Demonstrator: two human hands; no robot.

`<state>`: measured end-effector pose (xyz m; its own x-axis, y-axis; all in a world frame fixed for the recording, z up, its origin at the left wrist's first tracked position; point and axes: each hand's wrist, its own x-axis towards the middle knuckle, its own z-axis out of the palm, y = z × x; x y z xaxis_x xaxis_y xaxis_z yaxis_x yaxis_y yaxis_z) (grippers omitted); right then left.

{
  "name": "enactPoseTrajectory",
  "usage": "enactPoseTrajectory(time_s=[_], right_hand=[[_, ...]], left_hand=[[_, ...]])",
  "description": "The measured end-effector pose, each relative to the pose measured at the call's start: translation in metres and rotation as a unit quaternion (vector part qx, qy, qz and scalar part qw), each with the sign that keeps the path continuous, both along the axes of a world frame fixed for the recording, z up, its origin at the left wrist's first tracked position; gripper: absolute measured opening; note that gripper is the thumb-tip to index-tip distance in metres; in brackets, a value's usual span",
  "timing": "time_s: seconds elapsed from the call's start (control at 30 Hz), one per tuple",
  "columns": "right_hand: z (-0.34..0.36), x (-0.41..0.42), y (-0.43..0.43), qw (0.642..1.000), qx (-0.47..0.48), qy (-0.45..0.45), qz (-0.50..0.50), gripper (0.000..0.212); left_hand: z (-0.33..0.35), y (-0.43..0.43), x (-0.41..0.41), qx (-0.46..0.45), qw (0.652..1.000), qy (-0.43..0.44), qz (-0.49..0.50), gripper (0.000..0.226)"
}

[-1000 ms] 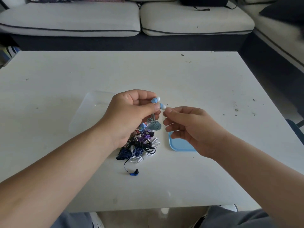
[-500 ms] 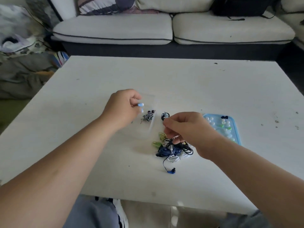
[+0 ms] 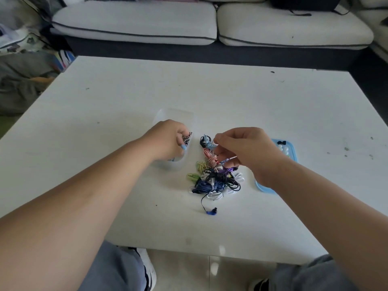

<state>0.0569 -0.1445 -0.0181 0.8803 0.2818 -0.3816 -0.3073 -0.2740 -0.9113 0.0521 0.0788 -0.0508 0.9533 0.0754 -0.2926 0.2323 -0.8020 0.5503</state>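
Observation:
A pile of coiled earphones [image 3: 214,177] in several colours lies mid-table. My left hand [image 3: 165,139] reaches into a clear plastic tray [image 3: 174,113] left of the pile, with its fingers curled round a light-blue earphone [image 3: 183,147]. A black-and-white striped earphone bundle [image 3: 186,138] lies in the tray at my fingertips. My right hand [image 3: 243,150] hovers over the pile's far side and pinches a thin pale cable [image 3: 230,159]. One dark-blue earbud [image 3: 211,212] trails out of the pile toward me.
A light-blue tray [image 3: 292,153] with small ear tips [image 3: 281,147] sits right of the pile, partly hidden by my right wrist. The white table [image 3: 126,97] has a sofa [image 3: 210,24] behind it. My knees and shoes show below the near edge.
My left hand has carried the light-blue earphone down into the clear tray. My right hand has dropped lower onto the pile and taken a cable.

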Motion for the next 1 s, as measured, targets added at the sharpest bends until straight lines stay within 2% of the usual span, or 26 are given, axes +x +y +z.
enactPoseTrajectory(time_s=[0.1, 0.2, 0.27, 0.3, 0.37, 0.43, 0.47, 0.53, 0.7, 0.8, 0.9, 1.0], right_hand=[[-0.001, 0.003, -0.009, 0.998, -0.05, -0.032, 0.012, 0.017], [0.0, 0.002, -0.018, 0.991, -0.101, -0.073, 0.043, 0.018], [0.001, -0.001, -0.024, 0.983, -0.144, -0.089, 0.072, 0.018], [0.001, -0.002, -0.027, 0.977, -0.169, -0.093, 0.088, 0.018], [0.0, -0.004, -0.033, 0.965, -0.215, -0.09, 0.123, 0.019], [0.0, -0.006, -0.039, 0.957, -0.24, -0.072, 0.147, 0.02], [-0.001, -0.006, -0.043, 0.956, -0.242, -0.06, 0.152, 0.022], [-0.002, -0.007, -0.051, 0.953, -0.248, -0.041, 0.167, 0.029], [-0.006, -0.015, -0.071, 0.94, -0.264, -0.019, 0.217, 0.035], [-0.008, -0.019, -0.069, 0.94, -0.252, -0.027, 0.226, 0.03], [-0.009, -0.016, -0.07, 0.941, -0.259, -0.071, 0.207, 0.025], [-0.008, -0.011, -0.072, 0.957, -0.23, -0.084, 0.158, 0.02]], left_hand=[[0.007, 0.002, -0.002, 0.055, 0.998, -0.021, -0.009, 0.03], [0.023, -0.011, -0.009, 0.124, 0.984, -0.124, -0.012, 0.019], [0.033, -0.031, -0.018, 0.083, 0.977, -0.192, -0.033, 0.009], [0.035, -0.044, -0.024, 0.056, 0.977, -0.197, -0.066, 0.007], [0.033, -0.068, -0.034, 0.044, 0.974, -0.145, -0.167, 0.004], [0.023, -0.086, -0.041, 0.082, 0.962, -0.067, -0.252, 0.007], [0.017, -0.091, -0.041, 0.111, 0.953, -0.043, -0.278, 0.006], [0.006, -0.095, -0.037, 0.161, 0.942, -0.034, -0.293, 0.02], [0.0, -0.1, -0.027, 0.144, 0.956, -0.025, -0.254, 0.023], [0.007, -0.101, -0.024, 0.137, 0.966, -0.02, -0.221, 0.005], [0.024, -0.1, -0.018, 0.091, 0.981, -0.059, -0.158, 0.018], [0.043, -0.093, -0.013, 0.03, 0.993, -0.089, -0.068, 0.02]])
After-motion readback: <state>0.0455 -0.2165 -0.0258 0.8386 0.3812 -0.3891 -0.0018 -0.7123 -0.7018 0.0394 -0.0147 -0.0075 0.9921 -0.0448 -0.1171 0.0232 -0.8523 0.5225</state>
